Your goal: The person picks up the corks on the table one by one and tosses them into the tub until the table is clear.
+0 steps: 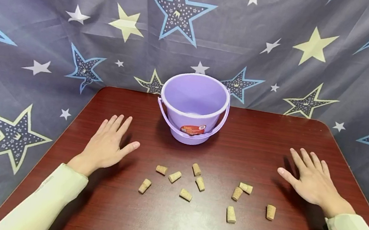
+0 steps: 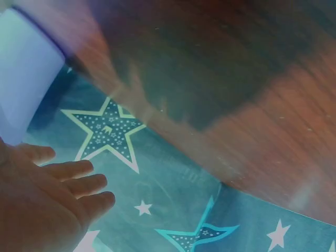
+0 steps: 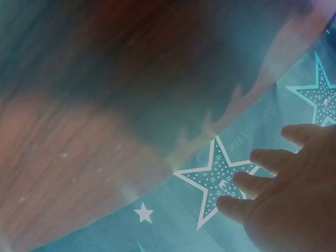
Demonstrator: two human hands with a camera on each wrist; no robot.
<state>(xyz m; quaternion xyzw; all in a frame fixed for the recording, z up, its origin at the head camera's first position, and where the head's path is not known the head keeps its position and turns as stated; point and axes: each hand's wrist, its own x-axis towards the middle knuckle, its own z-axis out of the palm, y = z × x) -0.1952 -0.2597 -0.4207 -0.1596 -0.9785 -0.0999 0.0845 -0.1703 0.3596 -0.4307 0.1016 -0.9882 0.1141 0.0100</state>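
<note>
My left hand (image 1: 106, 145) is held over the left side of the table with its fingers straight and thumb spread, holding nothing. On the right side, my right hand (image 1: 313, 182) is stretched out the same way, also with nothing in it. Between the hands several corks lie scattered, among them a cork (image 1: 144, 186) nearest the left hand and a cork (image 1: 270, 212) nearest the right. Behind them a purple bucket (image 1: 191, 122) stands upright, its handle (image 1: 219, 127) lowered to the front. Both wrist views show spread fingers above the table edge.
The dark red wooden table (image 1: 113, 215) has rounded far corners. A grey curtain (image 1: 219, 21) printed with stars hangs right behind it and along both sides. The bucket stands near the far edge.
</note>
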